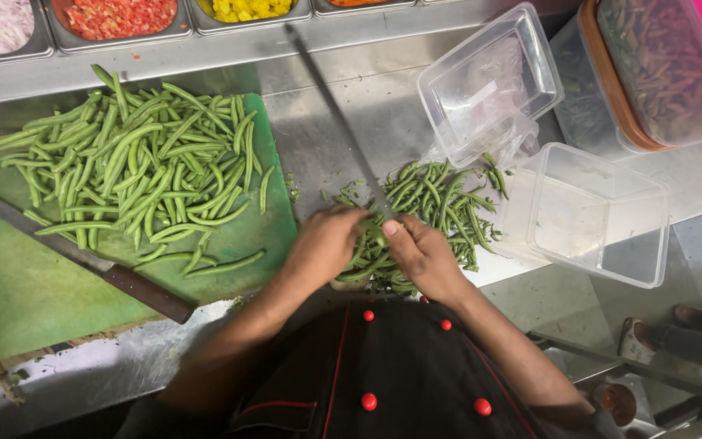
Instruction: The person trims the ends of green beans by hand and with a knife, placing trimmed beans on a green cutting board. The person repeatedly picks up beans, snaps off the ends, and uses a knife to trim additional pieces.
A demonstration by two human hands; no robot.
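Your left hand (327, 244) grips a bunch of green beans (436, 203) lying on the steel counter (327, 138), fingers curled around them. Your right hand (424, 256) is closed on a long knife (339, 122), blade pointing away. The green cutting board (26, 293) carries a second bean pile.

Steel counter (343, 122), inset food pans (123, 36) along back; floor (692, 244) lower right.

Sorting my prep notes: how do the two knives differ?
The long narrow knife is gripped in the right hand, its blade slanting over the steel counter; the broad brown-handled knife lies untouched on the green cutting board. Its blade is wider. Both sit beside green beans.
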